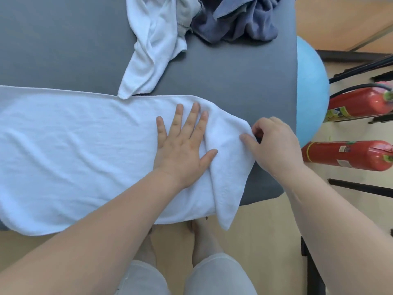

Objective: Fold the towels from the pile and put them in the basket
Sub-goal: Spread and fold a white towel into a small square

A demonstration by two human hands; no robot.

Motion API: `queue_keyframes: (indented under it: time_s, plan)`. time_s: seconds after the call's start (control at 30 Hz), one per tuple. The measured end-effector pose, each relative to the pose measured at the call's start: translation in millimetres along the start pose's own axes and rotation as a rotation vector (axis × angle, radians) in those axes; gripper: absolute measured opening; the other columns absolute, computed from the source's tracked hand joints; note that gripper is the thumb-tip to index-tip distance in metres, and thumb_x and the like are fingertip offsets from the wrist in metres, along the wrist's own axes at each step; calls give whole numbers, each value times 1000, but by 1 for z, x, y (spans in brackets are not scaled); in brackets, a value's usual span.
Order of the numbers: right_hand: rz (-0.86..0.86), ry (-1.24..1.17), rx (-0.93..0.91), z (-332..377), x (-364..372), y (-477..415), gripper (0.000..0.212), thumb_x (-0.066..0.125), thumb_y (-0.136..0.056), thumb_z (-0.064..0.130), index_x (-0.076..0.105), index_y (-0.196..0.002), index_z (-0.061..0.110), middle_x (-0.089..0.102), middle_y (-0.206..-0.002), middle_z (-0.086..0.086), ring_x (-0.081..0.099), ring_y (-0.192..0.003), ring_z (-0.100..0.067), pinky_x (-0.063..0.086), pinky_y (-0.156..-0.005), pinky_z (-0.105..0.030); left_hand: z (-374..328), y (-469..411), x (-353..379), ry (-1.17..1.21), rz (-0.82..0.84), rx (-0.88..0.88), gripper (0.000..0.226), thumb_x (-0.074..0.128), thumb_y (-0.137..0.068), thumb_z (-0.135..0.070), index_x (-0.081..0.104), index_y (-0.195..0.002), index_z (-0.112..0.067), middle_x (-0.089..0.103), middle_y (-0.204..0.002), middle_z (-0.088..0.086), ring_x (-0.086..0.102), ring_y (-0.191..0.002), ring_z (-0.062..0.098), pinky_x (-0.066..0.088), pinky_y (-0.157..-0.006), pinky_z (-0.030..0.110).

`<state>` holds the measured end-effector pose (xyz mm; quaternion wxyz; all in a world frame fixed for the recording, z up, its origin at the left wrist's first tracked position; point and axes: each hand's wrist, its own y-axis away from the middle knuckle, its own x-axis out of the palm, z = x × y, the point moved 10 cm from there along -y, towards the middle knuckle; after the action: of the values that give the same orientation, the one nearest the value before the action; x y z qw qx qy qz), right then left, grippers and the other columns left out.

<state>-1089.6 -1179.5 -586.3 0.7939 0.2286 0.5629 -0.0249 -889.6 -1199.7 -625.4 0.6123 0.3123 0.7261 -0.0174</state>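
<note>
A long white towel (85, 150) lies spread across the near part of the grey table (63, 50), its front edge hanging over the table's edge. My left hand (182, 145) presses flat on it, fingers straight and spread. My right hand (270, 143) pinches the towel's right end, which is lifted and folded back over toward the left hand. At the far edge of the table sits the pile: a crumpled white towel (151, 43) and a dark blue towel (240, 20). No basket is in view.
A light blue exercise ball (310, 90) sits just right of the table. Two red fire extinguishers (348, 154) lie on the wooden floor beside it, among black metal stand legs (359, 69). My legs and feet show below the table's front edge.
</note>
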Motion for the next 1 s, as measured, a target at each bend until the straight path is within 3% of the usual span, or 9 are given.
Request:
queue_keyframes:
  time_s: [0.17, 0.27, 0.4, 0.53, 0.67, 0.8, 0.93, 1.0]
  plan:
    - [-24, -352, -34, -1, -15, -9, 17, 55, -97, 25, 42, -89, 17, 47, -71, 5, 42, -62, -9, 32, -54, -20, -6, -4, -1, 18, -35, -24, 82, 10, -93, -70, -12, -158, -26, -19, -166, -9, -22, -151, 22, -13, -118, 61]
    - [-89, -489, -18, -4, -33, -29, 11, 54, -96, 16, 43, -96, 19, 45, -69, 8, 41, -58, -4, 32, -50, -14, -5, -9, -2, 14, -31, -59, 83, 11, -94, -69, -14, -158, -23, -22, -165, -8, -24, -151, 22, -12, -119, 61]
    - [-120, -555, 35, -12, -41, -60, 24, 56, -91, 18, 47, -112, 24, 53, -78, 12, 48, -65, 0, 36, -56, -10, -6, -18, -2, -21, -28, -78, 89, 17, -92, -73, -14, -158, -21, -24, -165, -5, -26, -150, 25, -12, -118, 62]
    - [-122, -518, 100, -24, -33, -66, 43, 65, -89, 29, 45, -127, 24, 48, -85, 13, 49, -75, -1, 37, -63, -15, -8, -22, 0, -61, -37, -71, 95, 21, -89, -78, -13, -158, -23, -24, -165, -2, -25, -150, 28, -11, -117, 64]
    - [-175, -526, 186, -43, -29, -42, 30, 61, -92, 33, 43, -114, 22, 54, -72, 7, 52, -69, -3, 35, -56, -12, -7, -21, 2, -82, -37, -89, 99, 19, -86, -82, -15, -157, -23, -27, -164, -1, -25, -150, 28, -9, -117, 65]
    - [-69, -478, 174, -55, -8, -16, 8, 62, -89, 19, 55, -91, 23, 52, -69, 8, 48, -63, -6, 35, -55, -12, -8, -26, 2, -104, -31, -102, 102, 16, -84, -85, -17, -157, -22, -28, -163, 1, -26, -150, 28, -8, -117, 66]
    - [-61, -449, 176, -71, -8, -13, 16, 58, -93, 12, 68, -94, 24, 64, -97, 7, 54, -85, -8, 32, -69, -2, -13, -35, -1, -132, -42, -92, 101, 15, -85, -85, -16, -157, -22, -26, -164, 2, -24, -151, 29, -7, -117, 67]
    - [-84, -407, 168, -78, -15, -16, 16, 58, -93, 11, 66, -98, 24, 58, -102, 3, 51, -81, -9, 34, -70, -3, -16, -41, -2, -144, -43, -89, 101, 14, -84, -84, -15, -158, -21, -24, -165, 3, -23, -151, 30, -6, -117, 67]
